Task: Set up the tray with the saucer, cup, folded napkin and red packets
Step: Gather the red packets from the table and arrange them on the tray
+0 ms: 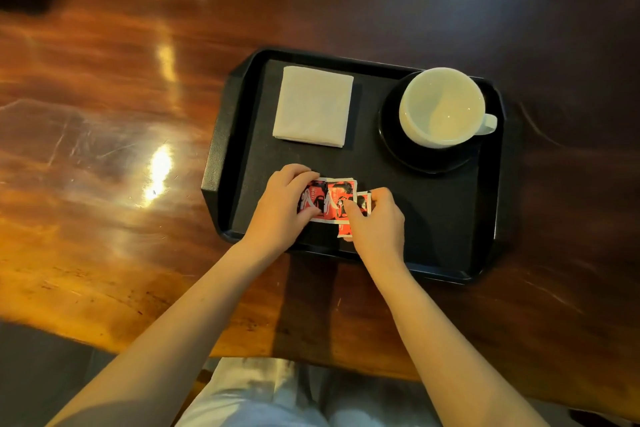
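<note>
A black tray (450, 218) lies on the wooden table. At its far left lies a folded white napkin (313, 106). At its far right a white cup (441, 107), handle to the right, stands on a black saucer (412, 156). Overlapping red packets (337, 199) rest on the tray's near left part. My left hand (282, 206) pinches their left side and my right hand (375, 222) pinches their right side. Parts of the packets are hidden under my fingers.
The glossy wooden table (121, 132) stretches wide to the left of the tray and beyond it. Its near edge runs just above my lap, where light trousers (252, 395) show.
</note>
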Demonstrator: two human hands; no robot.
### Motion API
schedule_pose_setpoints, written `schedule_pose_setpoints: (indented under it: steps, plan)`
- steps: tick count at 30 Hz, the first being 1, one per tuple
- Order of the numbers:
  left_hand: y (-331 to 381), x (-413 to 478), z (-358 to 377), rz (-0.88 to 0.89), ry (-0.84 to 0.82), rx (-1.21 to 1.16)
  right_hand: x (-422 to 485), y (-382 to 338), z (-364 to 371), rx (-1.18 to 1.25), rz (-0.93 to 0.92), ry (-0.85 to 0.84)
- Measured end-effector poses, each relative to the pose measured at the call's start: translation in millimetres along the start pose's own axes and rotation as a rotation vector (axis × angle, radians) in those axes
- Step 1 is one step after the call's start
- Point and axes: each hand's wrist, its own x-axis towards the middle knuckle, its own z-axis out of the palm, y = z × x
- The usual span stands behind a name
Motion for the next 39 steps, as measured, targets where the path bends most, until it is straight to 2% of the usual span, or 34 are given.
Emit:
schedule_pose_setpoints:
  steps: [4, 8, 11, 15, 20, 27, 31, 36, 39]
  plan:
    - [-1.0, -0.9, -1.0, 0.017, -0.019, -0.014, -1.7, -0.2, 2.2, -0.106, -0.041, 0.036]
    - [2.9, -2.0, -0.3, 0.161, -0.059, 0.115, -1.1, -1.0, 3.8, -0.158, -0.065, 0.049]
    - [5.3, -1.6, 2.4, 0.178, -0.060, 0.177, -1.3, 0.7, 2.6, -0.165, -0.052, 0.032]
    - [5.4, -0.9, 1.6, 0.168, -0.061, 0.163, -2.8, 10.3, -7.3, -0.052, -0.021, 0.012]
    - [5.2, -0.9, 0.6, 0.189, -0.079, 0.204, -9.6, 20.8, -25.5, 0.078, 0.010, 0.132]
    - [6.7, -0.6, -0.8, 0.191, -0.100, 0.231, -0.5, 15.4, -13.8, 0.139, -0.062, 0.066]
    - [6.5, 0.5, -0.4, 0.182, -0.117, 0.231, 5.3, 20.7, -5.3, 0.036, -0.114, 0.135]
    - [6.8, 0.3, 0.7, 0.176, -0.106, 0.229, 4.8, 29.3, -6.9, -0.284, -0.290, 0.256]
    - [6.2, -0.4, 1.1, 0.184, -0.101, 0.231, 3.9, 33.2, -18.2, -0.398, -0.452, 0.069]
